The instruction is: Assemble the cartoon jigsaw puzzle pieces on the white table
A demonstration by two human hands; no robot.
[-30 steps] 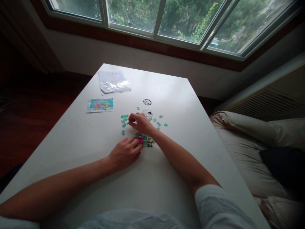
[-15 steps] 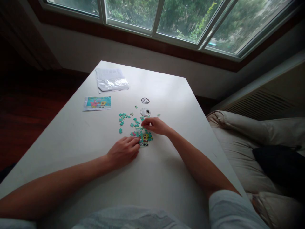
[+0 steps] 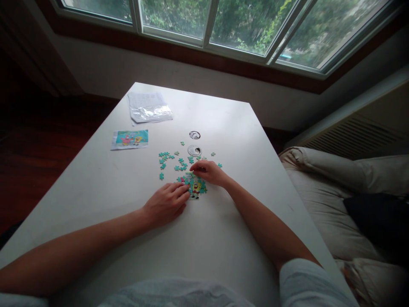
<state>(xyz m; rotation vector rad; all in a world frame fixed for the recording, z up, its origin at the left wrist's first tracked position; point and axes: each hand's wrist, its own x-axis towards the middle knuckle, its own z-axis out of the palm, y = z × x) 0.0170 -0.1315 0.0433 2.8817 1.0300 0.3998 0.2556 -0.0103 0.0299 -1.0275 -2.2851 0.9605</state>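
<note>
A small, partly joined cartoon puzzle [image 3: 195, 186] lies in the middle of the white table [image 3: 223, 230]. My left hand [image 3: 165, 204] rests flat beside it, fingers stretched out, fingertips touching its left edge. My right hand [image 3: 208, 172] sits at the puzzle's top edge with fingers pinched together over a small piece that I cannot make out. Several loose teal pieces [image 3: 169, 160] are scattered just beyond the puzzle.
A picture card [image 3: 130, 139] lies at the left, a clear plastic bag on a paper sheet [image 3: 148, 108] at the far end. Two round caps [image 3: 194, 143] sit behind the pieces. A cushioned sofa [image 3: 345, 200] is to the right, windows ahead.
My right hand came back from the loose pieces at the left to the top edge of the joined puzzle. My left hand stayed put.
</note>
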